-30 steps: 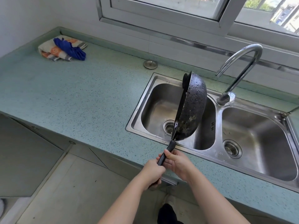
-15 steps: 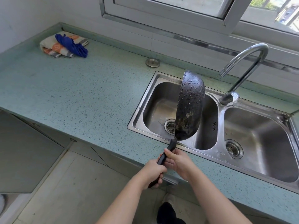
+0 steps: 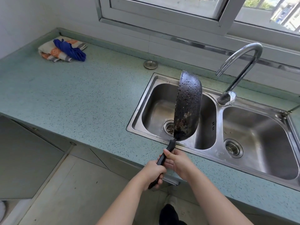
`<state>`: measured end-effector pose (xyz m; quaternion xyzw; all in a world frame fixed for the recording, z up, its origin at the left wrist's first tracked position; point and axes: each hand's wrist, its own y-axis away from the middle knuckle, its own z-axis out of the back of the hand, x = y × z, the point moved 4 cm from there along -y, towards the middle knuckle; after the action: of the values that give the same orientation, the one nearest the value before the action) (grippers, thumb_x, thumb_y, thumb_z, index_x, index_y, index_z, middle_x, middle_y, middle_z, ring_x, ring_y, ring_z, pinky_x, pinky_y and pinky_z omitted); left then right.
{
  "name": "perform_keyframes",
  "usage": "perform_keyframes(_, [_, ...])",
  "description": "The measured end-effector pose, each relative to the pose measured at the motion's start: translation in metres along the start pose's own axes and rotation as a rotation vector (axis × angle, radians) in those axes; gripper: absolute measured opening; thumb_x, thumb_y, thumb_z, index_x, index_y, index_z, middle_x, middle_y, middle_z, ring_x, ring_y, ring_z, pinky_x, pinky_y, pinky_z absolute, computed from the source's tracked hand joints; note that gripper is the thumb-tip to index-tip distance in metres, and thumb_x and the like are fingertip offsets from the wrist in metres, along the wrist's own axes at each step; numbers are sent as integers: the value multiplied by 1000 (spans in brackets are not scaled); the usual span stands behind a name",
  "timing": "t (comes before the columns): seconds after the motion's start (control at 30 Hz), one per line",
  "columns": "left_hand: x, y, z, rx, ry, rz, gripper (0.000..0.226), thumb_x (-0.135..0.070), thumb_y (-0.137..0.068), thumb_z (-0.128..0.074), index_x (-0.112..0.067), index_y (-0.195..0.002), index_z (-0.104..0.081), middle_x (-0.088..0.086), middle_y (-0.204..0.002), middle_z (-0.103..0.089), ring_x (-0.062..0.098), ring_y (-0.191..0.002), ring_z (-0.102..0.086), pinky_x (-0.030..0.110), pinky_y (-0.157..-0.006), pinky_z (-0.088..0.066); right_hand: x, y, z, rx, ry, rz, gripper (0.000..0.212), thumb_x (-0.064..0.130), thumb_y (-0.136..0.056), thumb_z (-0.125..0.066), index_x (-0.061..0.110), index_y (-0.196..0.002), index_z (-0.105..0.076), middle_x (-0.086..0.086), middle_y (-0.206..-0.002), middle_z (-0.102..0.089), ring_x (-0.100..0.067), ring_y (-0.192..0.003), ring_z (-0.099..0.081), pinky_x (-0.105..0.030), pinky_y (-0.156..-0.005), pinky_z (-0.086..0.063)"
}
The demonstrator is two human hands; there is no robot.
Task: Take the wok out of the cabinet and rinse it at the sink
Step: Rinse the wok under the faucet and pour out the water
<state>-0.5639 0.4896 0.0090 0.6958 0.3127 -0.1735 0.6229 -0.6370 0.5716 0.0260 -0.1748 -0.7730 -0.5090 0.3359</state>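
The black wok [image 3: 188,106] is held on edge over the left basin of the steel double sink [image 3: 217,159], its wet, beaded underside facing me. Its black handle [image 3: 164,157] runs down toward me. My left hand [image 3: 154,172] grips the lower end of the handle. My right hand [image 3: 177,161] wraps the handle higher up, nearer the pan. The curved chrome faucet [image 3: 238,69] stands behind the divider, spout to the right of the wok; no water is running from it.
A blue-green speckled countertop [image 3: 73,98] stretches left of the sink. Folded cloths with a blue rag [image 3: 65,50] lie at the far left corner. A metal sink plug [image 3: 150,64] sits behind the left basin. A window runs along the back wall.
The wok has turned slightly further on edge and shifted a little left over the left basin. Both hands keep their grip on the handle.
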Motion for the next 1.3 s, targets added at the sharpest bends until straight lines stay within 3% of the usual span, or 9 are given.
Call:
perform_keyframes(0.7, [-6, 9, -15, -58, -45, -32, 16, -2, -82, -42, -18, -79, -45, 1, -53, -42, 10, -36, -40, 17, -40, -31, -1, 7, 9, 5, -51, 5, 11, 11, -90, -56, 5, -86, -47, -17, -88, -65, -24, -74, -69, -27, -63, -60])
perform_keyframes(0.87, [-8, 13, -26, -116, -86, -66, 18, -1, -80, -42, -18, -79, -48, 2, -54, -42, 10, -33, -41, 16, -38, -29, 3, 15, 14, 0, -110, 17, 8, 7, -93, -51, 0, -92, -47, -18, -85, -63, -19, -61, -71, -25, -54, -58])
perform_keyframes(1.0, [-10, 15, -37, -156, -147, -122, 19, -1, -80, -42, -19, -76, -49, 3, -54, -45, 9, -31, -43, 16, -34, -30, 1, 20, 20, -26, -116, 20, 14, 7, -94, -48, -5, -102, -47, -18, -87, -63, -25, -73, -67, -26, -58, -60])
perform_keyframes(1.13, [-12, 18, -49, -188, -167, -167, 20, 0, -80, -46, -17, -70, -49, 4, -55, -47, 13, -37, -46, 16, -30, -32, 2, 26, 28, -52, -124, 39, 21, 7, -95, -46, -10, -107, -49, -19, -86, -63, -23, -72, -67, -25, -56, -59])
perform_keyframes(1.3, [-10, 17, -59, -225, -190, -193, 12, -5, -79, -50, -15, -83, -56, 5, -67, -54, 16, -40, -51, 19, -35, -40, -3, 31, 36, -82, -141, 34, 24, 9, -96, -44, -12, -103, -54, -18, -83, -66, -16, -61, -71, -23, -54, -58])
